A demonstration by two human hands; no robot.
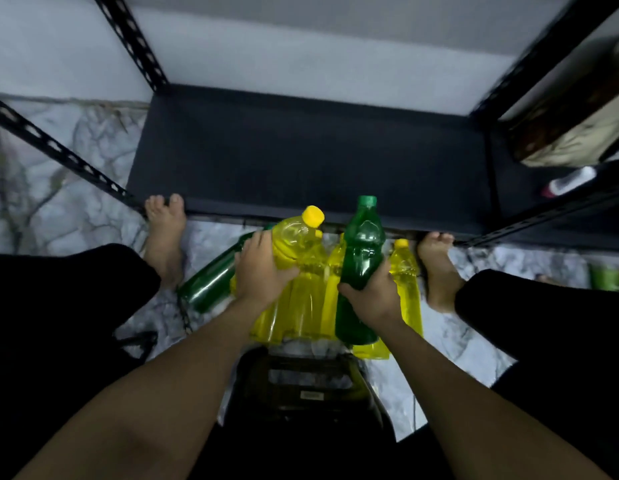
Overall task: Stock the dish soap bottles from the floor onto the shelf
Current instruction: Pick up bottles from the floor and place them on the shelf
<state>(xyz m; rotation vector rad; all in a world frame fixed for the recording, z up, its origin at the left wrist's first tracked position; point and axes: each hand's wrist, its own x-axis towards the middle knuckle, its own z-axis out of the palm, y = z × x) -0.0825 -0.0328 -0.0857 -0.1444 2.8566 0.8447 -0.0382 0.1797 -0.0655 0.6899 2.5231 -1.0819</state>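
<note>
Right hand (pixel 375 292) grips upright green bottle (pixel 361 251); left hand (pixel 263 268) grips yellow bottle (pixel 297 244).

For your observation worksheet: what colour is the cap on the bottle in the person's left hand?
The cap is yellow; the head view shows it.

One head-worn camera looks steeply down over the near floor (pixel 76 220), facing the dark shelf (pixel 301 150) on the far side.

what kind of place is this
Likely a home storeroom or small shop corner: a black slotted-steel shelf, marble-patterned floor, and soap stock such as the yellow bottle and green bottle.
</note>
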